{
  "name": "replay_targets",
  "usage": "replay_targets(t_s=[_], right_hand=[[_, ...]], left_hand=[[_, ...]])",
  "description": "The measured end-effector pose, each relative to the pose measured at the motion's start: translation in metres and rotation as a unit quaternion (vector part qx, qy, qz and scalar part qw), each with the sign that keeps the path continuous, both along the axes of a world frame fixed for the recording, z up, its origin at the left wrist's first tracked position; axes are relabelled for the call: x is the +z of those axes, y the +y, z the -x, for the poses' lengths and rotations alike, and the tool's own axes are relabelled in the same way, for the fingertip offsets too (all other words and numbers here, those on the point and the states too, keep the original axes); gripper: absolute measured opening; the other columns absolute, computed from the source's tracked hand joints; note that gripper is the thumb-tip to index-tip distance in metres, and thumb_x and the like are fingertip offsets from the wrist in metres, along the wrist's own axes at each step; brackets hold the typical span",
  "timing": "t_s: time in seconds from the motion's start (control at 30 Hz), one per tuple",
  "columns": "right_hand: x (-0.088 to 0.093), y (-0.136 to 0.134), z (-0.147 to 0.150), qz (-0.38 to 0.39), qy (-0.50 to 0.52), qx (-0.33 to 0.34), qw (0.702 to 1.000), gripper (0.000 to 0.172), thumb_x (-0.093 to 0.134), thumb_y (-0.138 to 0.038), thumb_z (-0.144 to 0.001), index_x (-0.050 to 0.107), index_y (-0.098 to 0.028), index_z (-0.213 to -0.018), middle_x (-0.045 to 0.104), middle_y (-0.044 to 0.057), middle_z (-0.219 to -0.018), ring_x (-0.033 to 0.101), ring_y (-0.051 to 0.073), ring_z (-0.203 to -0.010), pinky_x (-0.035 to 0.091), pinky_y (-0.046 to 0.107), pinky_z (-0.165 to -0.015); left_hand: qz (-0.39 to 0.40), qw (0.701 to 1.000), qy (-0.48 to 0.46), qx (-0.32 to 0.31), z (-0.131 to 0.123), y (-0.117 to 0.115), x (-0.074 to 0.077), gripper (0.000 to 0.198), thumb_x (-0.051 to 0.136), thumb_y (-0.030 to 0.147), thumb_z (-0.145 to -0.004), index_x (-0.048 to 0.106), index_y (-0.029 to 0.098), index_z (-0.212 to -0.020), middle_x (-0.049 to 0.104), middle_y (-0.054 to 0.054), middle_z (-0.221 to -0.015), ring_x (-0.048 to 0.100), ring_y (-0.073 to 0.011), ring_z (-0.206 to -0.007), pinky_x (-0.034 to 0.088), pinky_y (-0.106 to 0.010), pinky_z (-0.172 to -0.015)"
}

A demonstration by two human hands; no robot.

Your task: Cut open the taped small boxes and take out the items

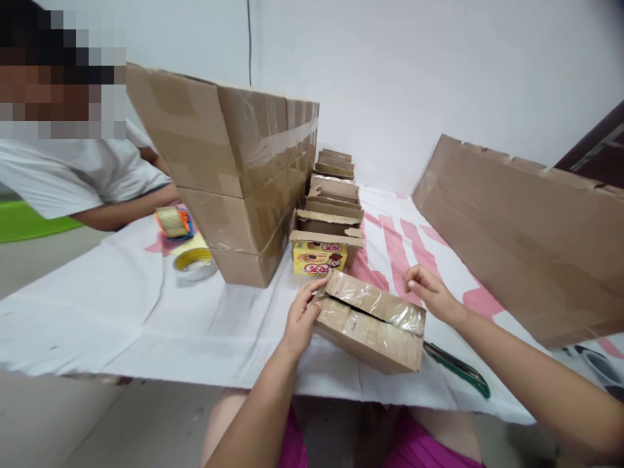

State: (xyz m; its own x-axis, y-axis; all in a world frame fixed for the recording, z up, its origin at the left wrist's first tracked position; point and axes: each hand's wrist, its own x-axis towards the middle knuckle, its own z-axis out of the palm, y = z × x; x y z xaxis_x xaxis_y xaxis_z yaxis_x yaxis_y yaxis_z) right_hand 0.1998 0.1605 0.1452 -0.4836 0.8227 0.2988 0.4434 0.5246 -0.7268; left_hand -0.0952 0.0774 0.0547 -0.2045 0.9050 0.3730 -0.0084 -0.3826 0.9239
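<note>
A small brown cardboard box [370,351] lies tilted near the table's front edge. Shiny tape covers its flaps, and a dark gap runs between them. My left hand [302,315] grips its left end, thumb on the near flap and fingers round the far corner. Just beyond the right end, my right hand [433,296] hovers apart from the box, fingers loosely bent and nothing visible in them. A green utility knife [458,369] rests on the cloth, its front end beside the box's right corner. Behind the box stands a yellow printed carton [319,259].
Tall taped cartons [253,188] are stacked at left, beside a row of open-topped cardboard boxes [334,188]. A tape roll [195,262] and an orange-blue tape dispenser [174,222] lie left. A large cardboard panel [526,240] leans at right. Another person [82,169] sits at left.
</note>
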Motion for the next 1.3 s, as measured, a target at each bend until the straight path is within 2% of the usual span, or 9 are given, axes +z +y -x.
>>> replay_targets(t_s=[0.13,0.3,0.43,0.5,0.63,0.77,0.93,1.1,1.3], right_hand=[[-0.009,0.020,-0.030,-0.016,0.012,-0.136,0.990,0.022,0.053,-0.042,-0.085,0.047,-0.021,-0.082,0.048,-0.004,-0.069,0.048,0.014,-0.062,0.043,0.028,-0.060],[-0.008,-0.001,-0.044,-0.004,-0.040,-0.163,0.986,0.026,0.061,-0.043,-0.080,0.054,-0.020,-0.091,0.041,-0.007,-0.062,0.042,0.011,-0.055,0.036,0.025,-0.053],[0.004,-0.037,-0.029,0.009,-0.070,-0.135,0.988,0.029,0.058,-0.049,-0.083,0.060,-0.020,-0.084,0.033,-0.007,-0.058,0.036,0.011,-0.051,0.033,0.025,-0.050],[0.012,-0.053,-0.019,0.023,-0.107,-0.083,0.991,0.031,0.060,-0.050,-0.082,0.063,-0.019,-0.089,0.040,-0.005,-0.061,0.038,0.011,-0.053,0.035,0.025,-0.050],[0.025,-0.075,-0.001,0.051,-0.232,0.009,0.971,0.036,0.067,-0.048,-0.078,0.063,-0.022,-0.104,0.059,0.005,-0.096,0.056,0.016,-0.076,0.047,0.028,-0.066],[0.032,-0.080,0.009,0.049,-0.317,-0.007,0.947,0.048,0.066,-0.047,-0.079,0.055,-0.025,-0.120,0.057,0.007,-0.116,0.060,0.022,-0.092,0.048,0.034,-0.079],[0.040,-0.070,0.016,0.101,-0.349,0.020,0.932,0.044,0.074,-0.040,-0.070,0.057,-0.024,-0.107,0.060,0.003,-0.104,0.060,0.020,-0.087,0.046,0.031,-0.074],[0.046,-0.065,0.024,0.135,-0.363,-0.014,0.922,0.042,0.079,-0.034,-0.060,0.053,-0.022,-0.091,0.060,0.002,-0.100,0.058,0.019,-0.083,0.043,0.029,-0.069],[0.041,-0.061,0.028,0.184,-0.351,-0.016,0.918,0.060,0.080,-0.029,-0.056,0.052,-0.021,-0.108,0.058,-0.001,-0.086,0.057,0.017,-0.075,0.040,0.026,-0.063]], left_hand=[[-0.006,1.000,-0.004,-0.010,0.000,-0.001,-0.002,0.041,0.054,0.035,-0.084,0.060,0.021,-0.122,0.059,-0.010,-0.128,0.053,-0.0288,-0.120,0.039,-0.042,-0.103],[-0.028,0.995,0.073,0.054,-0.002,-0.004,0.001,0.037,0.055,0.042,-0.087,0.060,0.022,-0.118,0.057,-0.010,-0.126,0.052,-0.0274,-0.120,0.042,-0.039,-0.099],[-0.061,0.983,0.154,0.082,-0.002,-0.008,0.004,0.032,0.054,0.041,-0.088,0.057,0.021,-0.112,0.055,-0.012,-0.125,0.051,-0.0271,-0.120,0.040,-0.042,-0.102],[-0.065,0.978,0.181,0.079,-0.002,-0.009,0.006,0.034,0.055,0.041,-0.088,0.054,0.021,-0.114,0.054,-0.013,-0.126,0.050,-0.0278,-0.121,0.040,-0.043,-0.102],[-0.075,0.972,0.209,0.077,-0.003,-0.010,0.006,0.035,0.055,0.042,-0.087,0.051,0.020,-0.114,0.051,-0.013,-0.129,0.048,-0.0284,-0.124,0.040,-0.045,-0.103],[-0.083,0.972,0.206,0.078,-0.005,-0.011,0.005,0.033,0.056,0.041,-0.087,0.050,0.020,-0.112,0.049,-0.013,-0.130,0.049,-0.0273,-0.123,0.041,-0.044,-0.102],[-0.086,0.971,0.209,0.076,-0.007,-0.011,0.004,0.036,0.055,0.041,-0.088,0.048,0.020,-0.117,0.048,-0.014,-0.130,0.047,-0.0273,-0.124,0.042,-0.043,-0.100],[-0.095,0.969,0.214,0.081,-0.006,-0.012,0.003,0.042,0.054,0.043,-0.088,0.046,0.020,-0.122,0.047,-0.015,-0.131,0.047,-0.0279,-0.124,0.042,-0.043,-0.100],[-0.092,0.968,0.216,0.084,-0.006,-0.011,0.002,0.044,0.052,0.045,-0.089,0.045,0.019,-0.124,0.048,-0.015,-0.129,0.047,-0.0281,-0.123,0.041,-0.045,-0.101]])
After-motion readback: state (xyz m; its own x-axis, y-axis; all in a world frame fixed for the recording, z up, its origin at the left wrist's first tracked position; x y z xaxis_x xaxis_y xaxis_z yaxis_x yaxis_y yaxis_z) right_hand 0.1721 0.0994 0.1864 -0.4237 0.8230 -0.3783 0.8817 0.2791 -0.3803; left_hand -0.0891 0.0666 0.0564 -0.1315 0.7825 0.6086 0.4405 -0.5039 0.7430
